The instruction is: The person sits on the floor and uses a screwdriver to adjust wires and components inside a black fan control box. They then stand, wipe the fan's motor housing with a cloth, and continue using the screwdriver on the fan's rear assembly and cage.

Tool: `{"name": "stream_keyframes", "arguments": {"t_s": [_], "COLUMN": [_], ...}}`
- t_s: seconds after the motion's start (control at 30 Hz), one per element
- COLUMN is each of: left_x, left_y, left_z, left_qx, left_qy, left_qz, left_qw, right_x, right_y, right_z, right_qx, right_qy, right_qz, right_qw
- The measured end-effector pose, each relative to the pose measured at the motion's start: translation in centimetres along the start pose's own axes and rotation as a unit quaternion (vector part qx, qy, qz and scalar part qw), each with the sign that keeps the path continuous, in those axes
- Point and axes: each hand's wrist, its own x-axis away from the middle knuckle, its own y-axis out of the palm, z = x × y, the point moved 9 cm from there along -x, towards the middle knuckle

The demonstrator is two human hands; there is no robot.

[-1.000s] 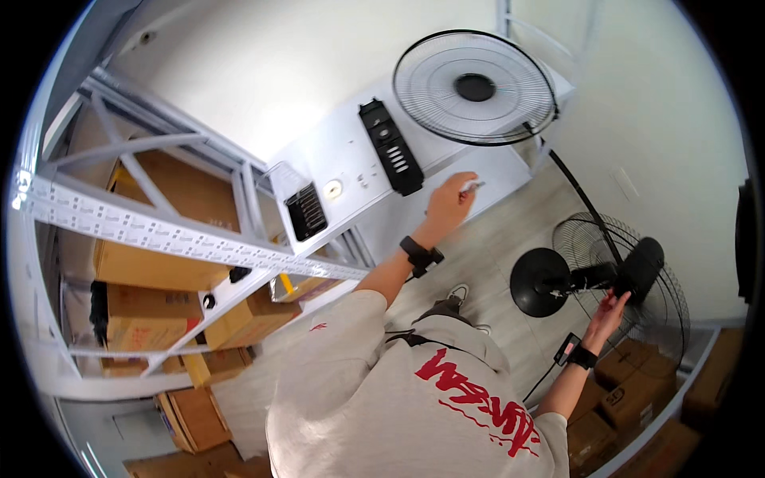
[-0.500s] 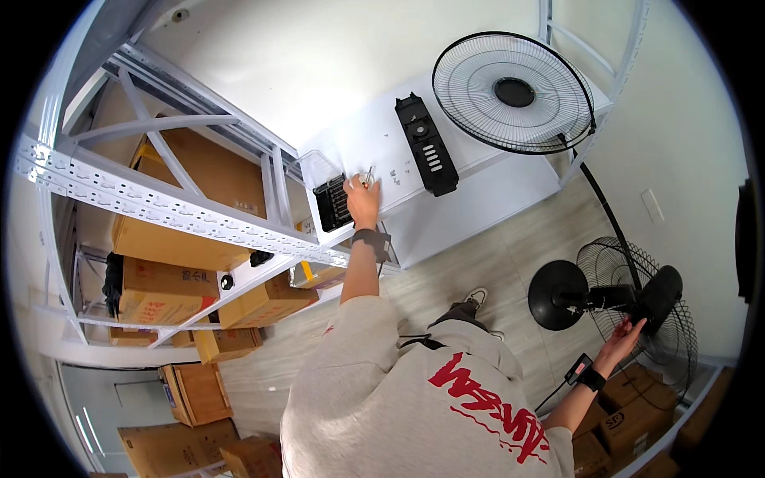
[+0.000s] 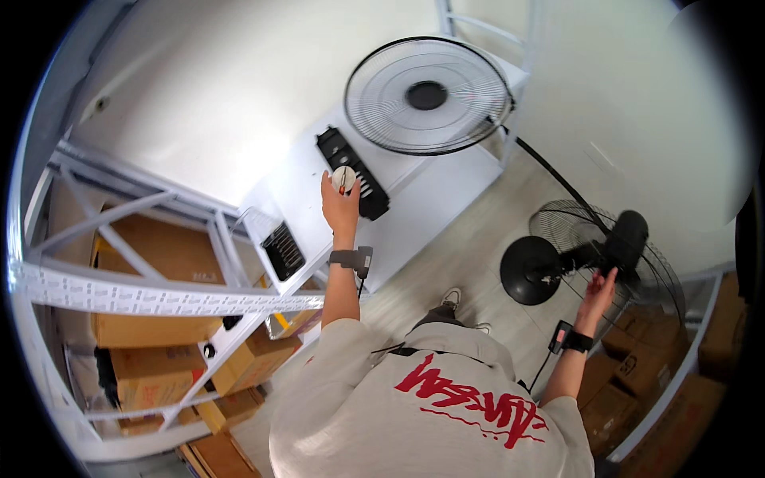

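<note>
My left hand (image 3: 341, 205) is closed around a small round pale object (image 3: 344, 174) with a thin reddish-orange and dark piece across it; I cannot make out its kind. It is held over the white table, beside a long black plastic panel (image 3: 369, 190) with pale slots. Off to the right, my right hand (image 3: 598, 298) has its fingertips against the lower side of the black motor housing (image 3: 627, 239) of a fan. That fan has a black wire grille behind the housing, and a round black base (image 3: 529, 271) stands beside it.
A large round fan grille (image 3: 428, 95) with a black hub sits at the table's far right. A black pole (image 3: 555, 170) runs from near it toward the other fan. The black slotted tray (image 3: 283, 251) lies at the table's left end, beside metal shelving (image 3: 143, 288) with cardboard boxes.
My left hand has moved from the black tray to beside the long panel, with the round pale object in it. My right hand stays at the motor housing. The whole view has shifted.
</note>
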Motion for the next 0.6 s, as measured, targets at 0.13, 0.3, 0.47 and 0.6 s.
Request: {"name": "stream_keyframes", "arguments": {"t_s": [0.13,0.3,0.47,0.6], "left_x": [-1.5,-2.7,-4.1,-4.4], "left_y": [6.7,15.8,21.3,22.0], "left_z": [7.4,15.1,14.8,13.8], "left_qx": [0.079,-0.035,-0.142,-0.091], "left_qy": [0.102,0.171,0.126,0.195], "left_qz": [-0.080,-0.183,-0.302,-0.212], "left_qw": [0.988,0.967,0.934,0.953], "right_x": [1.1,0.9,1.7,2.5], "right_y": [1.1,0.2,0.7,1.2], "right_z": [-0.2,-0.2,-0.7,-1.3], "right_qx": [-0.019,-0.010,0.039,0.043], "right_qy": [0.006,0.005,0.039,0.044], "right_qz": [0.004,0.032,0.021,0.019], "right_qw": [1.000,0.999,0.998,0.998]}}
